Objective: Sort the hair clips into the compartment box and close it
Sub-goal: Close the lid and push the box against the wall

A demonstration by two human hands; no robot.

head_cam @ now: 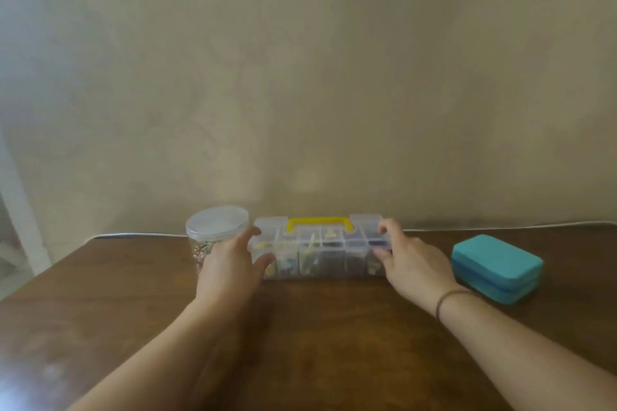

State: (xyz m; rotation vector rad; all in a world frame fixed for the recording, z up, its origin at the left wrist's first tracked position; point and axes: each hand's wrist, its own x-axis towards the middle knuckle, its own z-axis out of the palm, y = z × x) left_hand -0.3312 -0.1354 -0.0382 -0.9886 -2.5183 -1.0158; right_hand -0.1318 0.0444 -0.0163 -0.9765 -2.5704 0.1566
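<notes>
Two hands are closing in on the compartment box (322, 248), which is standing at the far edge of the wooden table (334, 344), close against the wall, between a clear round jar (215, 232) on its left and a teal case (497, 267) well off to its right. We are reaching our left hand (230, 264) to the box's left end: the fingers (252, 232) are spread and lying along the top corner while the thumb is coming in low on the front wall, so the hand is cupping that end. Our right hand (412, 264) is mirroring it on the other end, fingers curling over the top edge and thumb pressing the front face.

We are judging the box to be thin, hard, see-through plastic: stiff enough to lift from both ends without sagging, light even when filled, but smooth and a little slippery under bare fingers. The lid appears to be down, though the blur is keeping us from telling whether the front latches are caught, so we are treating it as something that could spring open and spill. Small dark and yellowish pieces, likely the hair clips (314, 243), are showing through the walls in several compartments; they are loose and would rattle or jump dividers if we tilted the box.

We are thinking the best holds are the two short ends, squeezed evenly and kept level, or the yellow handle (320, 223) on top once the latches are sure.
</notes>
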